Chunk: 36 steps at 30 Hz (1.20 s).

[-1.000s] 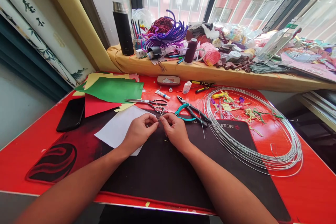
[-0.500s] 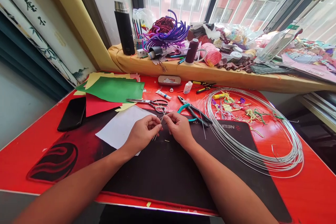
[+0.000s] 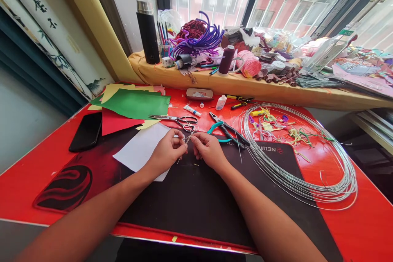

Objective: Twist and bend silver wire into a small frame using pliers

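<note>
Thin silvery wires (image 3: 189,136) cross between my two hands above the dark desk mat (image 3: 196,204). My left hand (image 3: 170,147) pinches them between thumb and curled fingers. From the other side my right hand (image 3: 208,149) pinches the wires too, its fingertips close to those of the left. How the wires join is too fine to make out. Beyond my hands lie scissors (image 3: 176,119); right of them, pliers (image 3: 229,131) with black and teal handles. White paper (image 3: 138,147) lies partly under my left hand.
A large coil of wire (image 3: 346,180) lies at the right, around yarn scraps. Coloured paper sheets (image 3: 135,102) and a black phone (image 3: 86,133) are at the left. A glue tube (image 3: 192,110) and small white bottle (image 3: 221,102) stand or lie behind. The sill (image 3: 270,90) is crowded with craft supplies.
The view has shifted slightly. My hands stay close together on the wires, and the wire ends between them have tilted a little.
</note>
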Tool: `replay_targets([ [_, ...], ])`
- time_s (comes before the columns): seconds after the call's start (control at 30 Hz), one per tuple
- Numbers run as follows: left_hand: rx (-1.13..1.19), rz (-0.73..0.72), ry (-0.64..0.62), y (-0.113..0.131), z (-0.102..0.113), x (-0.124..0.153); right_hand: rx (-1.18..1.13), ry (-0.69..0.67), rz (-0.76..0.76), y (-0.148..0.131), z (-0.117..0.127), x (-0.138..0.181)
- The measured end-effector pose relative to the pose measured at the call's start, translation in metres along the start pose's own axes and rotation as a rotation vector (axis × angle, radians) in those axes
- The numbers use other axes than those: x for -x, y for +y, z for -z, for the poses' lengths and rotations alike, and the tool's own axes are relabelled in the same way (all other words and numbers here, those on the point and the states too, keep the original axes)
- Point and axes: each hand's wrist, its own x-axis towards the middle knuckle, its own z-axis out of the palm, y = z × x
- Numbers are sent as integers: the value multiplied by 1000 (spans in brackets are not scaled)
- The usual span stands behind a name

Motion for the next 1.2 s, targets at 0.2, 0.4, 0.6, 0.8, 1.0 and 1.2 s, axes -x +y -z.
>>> replay_targets([
  [0.2,-94,-9,-4,-2,3,-1,-5,-24,-3,1,-4,2],
  [0.4,-227,-119,118,-2,7,-2,-38,-65,-53,0,-9,4],
  [0.6,-379,-201,161,-1,7,-1,41,24,-45,-4,-13,8],
  [0.8,-486,-239,152,-2,3,4,81,72,-37,-2,-9,6],
  [1.0,-579,-242,129,-3,1,8,63,80,-43,-1,-6,4],
  [1.2,-302,-112,50,-3,0,7,10,64,-48,-3,-3,2],
])
